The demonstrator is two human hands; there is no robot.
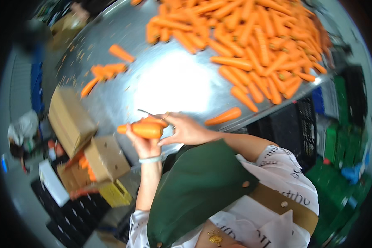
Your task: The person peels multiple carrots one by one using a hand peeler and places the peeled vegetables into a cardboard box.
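My left hand (144, 144), with a pale bangle at the wrist, grips a whole carrot (147, 130) that points left over the near edge of the metal table (114, 102). Behind it, a second carrot (155, 120) shows partly, touching the fingers of my right hand (186, 127). A thin dark tool (146, 112), perhaps a knife, juts out leftward from the right fingertips. Its handle is hidden. The right thumb is spread apart below, close to the thick end of the first carrot.
A large heap of carrots (251, 40) covers the table's far right; one carrot (223, 116) lies near my right forearm. Several more (108, 71) lie at the left among scraps. Cardboard boxes (71, 121) stand left, one holding carrots (88, 167). Black crates (285, 130) and green crates (334, 186) are at right.
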